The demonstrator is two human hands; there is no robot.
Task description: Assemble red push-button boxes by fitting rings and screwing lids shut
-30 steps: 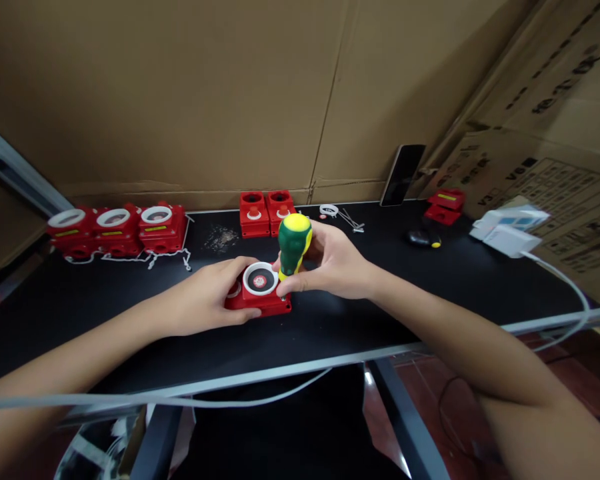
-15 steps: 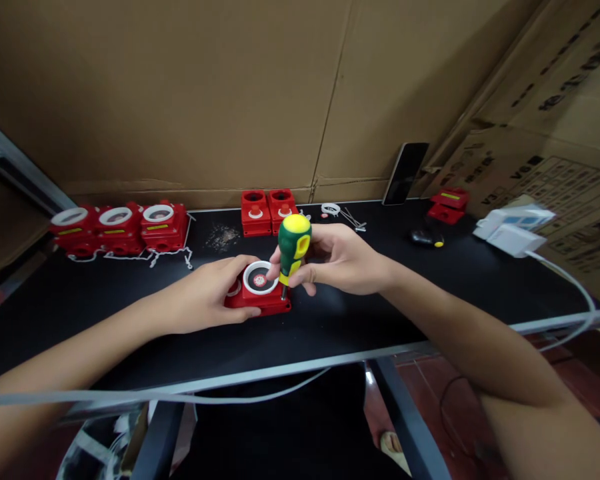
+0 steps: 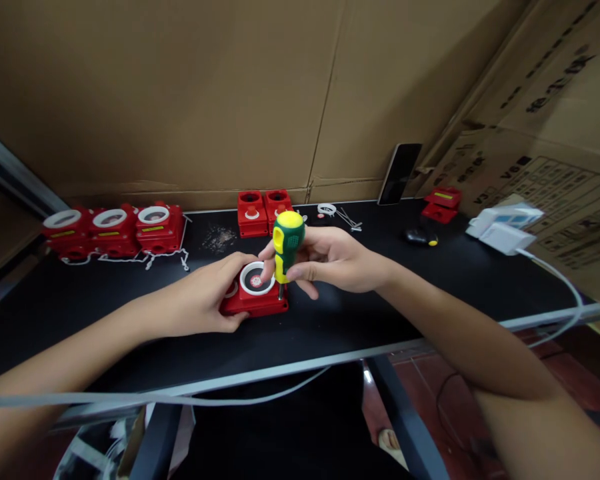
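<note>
Cable: a thin pale-grey cable (image 3: 220, 404) crosses nearest you, over your left forearm's outline; best not to let it tug.
Left hand: your left hand (image 3: 207, 293) grasps the red plastic housing with the white ring (image 3: 260, 304) by its left side; a firm brace there should stop it twisting.
Housing: it lies on the matte black tabletop (image 3: 320, 333), toward the front edge.
Right hand: your right hand (image 3: 333, 259) grips the green-and-yellow screwdriver (image 3: 289, 245) with fingertips, its steel shaft down at the housing's right front corner.
Driving: hold the shaft square to the corner, pressing steadily so the tip shouldn't slip.
Behind: two red square boxes (image 3: 253, 225) stand beyond, well apart from your work.
</note>
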